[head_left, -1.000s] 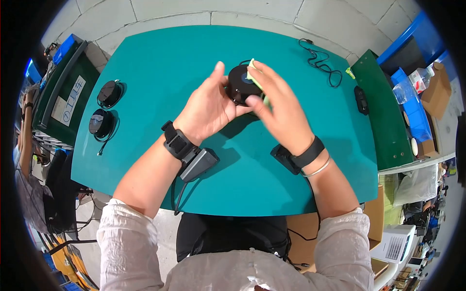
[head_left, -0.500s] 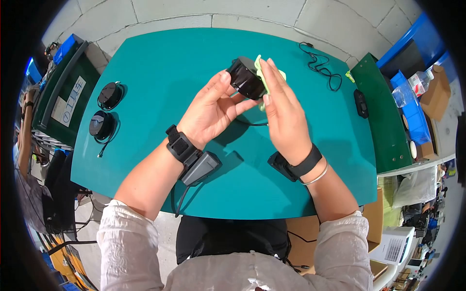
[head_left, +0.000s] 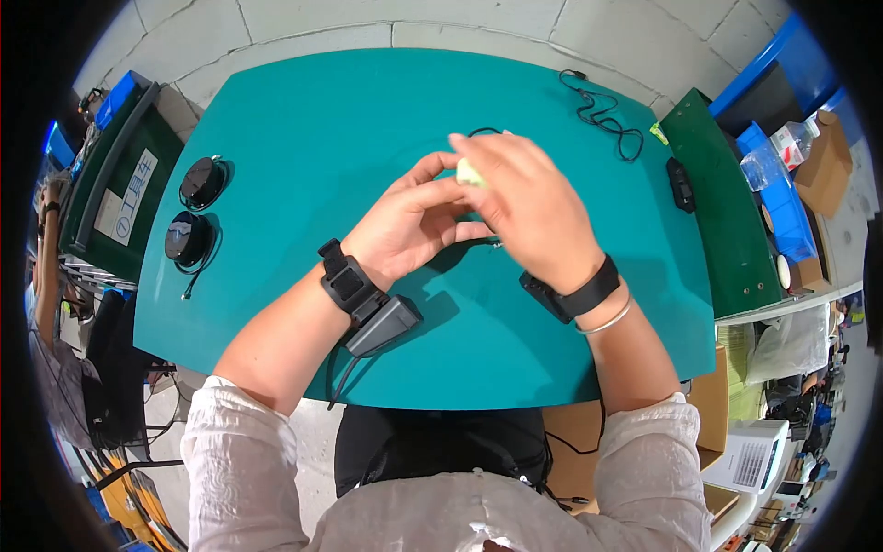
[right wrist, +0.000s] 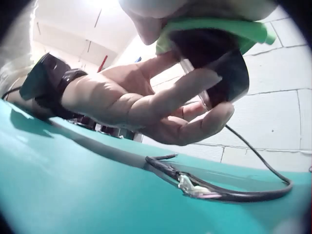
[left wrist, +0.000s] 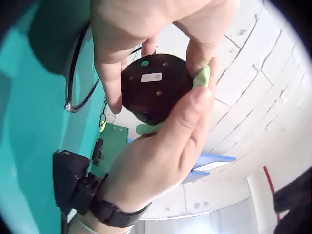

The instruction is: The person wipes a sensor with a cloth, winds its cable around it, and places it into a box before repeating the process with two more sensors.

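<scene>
A round black device with a small white label and a green dot on its flat face is held up over the table. Around its side curl the fingers of my left hand, which grips it. My right hand holds a light green cloth against the device, its fingers bent over the top. In the head view the two hands hide the device almost wholly. From it a black cable hangs down to the table.
Two black round devices with coiled cables lie on the green table at the left. A black cable lies at the back right, near a small black object. Green cases and blue bins flank the table.
The device has turned and is now hidden behind my hands in the head view. My right hand has moved from its right side over the top with the cloth.
</scene>
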The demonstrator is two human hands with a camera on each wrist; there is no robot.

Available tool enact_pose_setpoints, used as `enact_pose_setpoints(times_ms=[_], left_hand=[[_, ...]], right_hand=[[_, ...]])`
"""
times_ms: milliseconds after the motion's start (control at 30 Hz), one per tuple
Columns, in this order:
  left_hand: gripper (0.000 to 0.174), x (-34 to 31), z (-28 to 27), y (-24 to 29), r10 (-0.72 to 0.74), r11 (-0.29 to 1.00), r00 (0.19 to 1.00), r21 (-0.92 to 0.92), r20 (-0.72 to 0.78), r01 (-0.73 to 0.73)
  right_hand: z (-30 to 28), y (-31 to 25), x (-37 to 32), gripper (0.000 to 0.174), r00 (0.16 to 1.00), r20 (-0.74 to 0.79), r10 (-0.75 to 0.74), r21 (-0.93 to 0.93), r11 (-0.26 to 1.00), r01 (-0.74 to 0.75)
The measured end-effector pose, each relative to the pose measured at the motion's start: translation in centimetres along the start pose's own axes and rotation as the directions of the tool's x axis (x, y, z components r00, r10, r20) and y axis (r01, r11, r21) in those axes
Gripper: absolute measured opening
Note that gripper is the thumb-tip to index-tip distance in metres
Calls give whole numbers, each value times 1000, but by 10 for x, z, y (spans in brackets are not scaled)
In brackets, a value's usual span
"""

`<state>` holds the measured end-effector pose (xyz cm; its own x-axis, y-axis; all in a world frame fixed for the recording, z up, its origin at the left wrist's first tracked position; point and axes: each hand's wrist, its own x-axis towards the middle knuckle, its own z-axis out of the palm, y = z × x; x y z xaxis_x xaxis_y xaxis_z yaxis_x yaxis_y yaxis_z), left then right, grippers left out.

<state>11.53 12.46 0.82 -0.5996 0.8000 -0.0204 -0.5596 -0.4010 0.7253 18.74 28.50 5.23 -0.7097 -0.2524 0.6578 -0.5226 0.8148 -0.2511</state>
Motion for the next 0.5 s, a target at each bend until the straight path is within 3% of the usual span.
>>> enact_pose_setpoints(times_ms=[67,167,200,233,267,300,367,400,433,467,500], left_hand=[[43,1,3,1,-7,992,998,128,67,-2],[47,4,1,-1,47,997,997,64,54,-50],[46,4,0,0,83,995,995,53,62,-86],[46,6,-1,1,88,994,994,54,61,-91],[46,8,-2,3,112,993,987,-36,112,-109],[45,9,-3,4,138,985,978,-127,159,-119],[44,11,-9,5,159,970,978,-208,137,-129],[43,11,-12,6,179,949,977,-284,119,-139],[37,11,-13,9,183,932,976,-338,121,-133],[37,11,-17,11,182,932,976,-338,123,-132],[35,10,-19,13,169,929,976,-352,134,-113]], right_hand=[[0,15,-3,28,999,-39,29,63,998,-27],[-5,20,-3,37,965,96,242,521,814,-256],[-2,21,-4,37,967,94,239,521,815,-252],[5,22,-5,38,958,73,278,623,737,-262],[9,23,-6,39,945,59,321,716,646,-264],[9,22,-6,39,946,63,319,717,644,-265],[8,18,-6,42,966,17,259,529,817,-228],[10,16,-7,42,965,17,261,530,816,-230],[12,13,-6,43,990,-23,138,340,932,-122],[13,10,-6,44,999,-36,6,131,991,-1],[11,0,-4,47,999,4,-31,1,1000,31]])
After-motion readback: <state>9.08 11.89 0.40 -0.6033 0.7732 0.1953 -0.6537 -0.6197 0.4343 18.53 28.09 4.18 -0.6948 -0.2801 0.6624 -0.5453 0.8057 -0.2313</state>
